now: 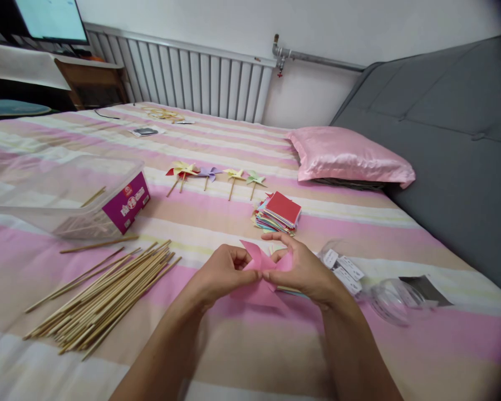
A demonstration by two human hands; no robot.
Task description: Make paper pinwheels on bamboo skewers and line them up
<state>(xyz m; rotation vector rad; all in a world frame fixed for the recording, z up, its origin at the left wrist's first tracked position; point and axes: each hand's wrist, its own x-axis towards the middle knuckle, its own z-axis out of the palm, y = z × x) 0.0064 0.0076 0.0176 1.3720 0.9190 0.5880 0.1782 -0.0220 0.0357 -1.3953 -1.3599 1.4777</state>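
Both my hands meet over the striped bedspread and pinch a folded pink paper piece (259,277) at its middle. My left hand (221,271) grips its left side. My right hand (300,268) holds its right side, fingers curled over the folds. The paper's points stick up and down between my thumbs. A heap of thin wooden sticks (108,292) lies to the left of my left forearm. A stack of coloured paper squares (279,214), red on top, sits just beyond my hands. Several finished paper pinwheels (217,175) on sticks lie in a row further back.
A clear plastic box (73,196) with a purple label lies tilted at the left. A clear round container (394,301) and small white packets (344,270) lie to the right. A pink pillow (347,156) and a grey sofa (451,145) are at the right.
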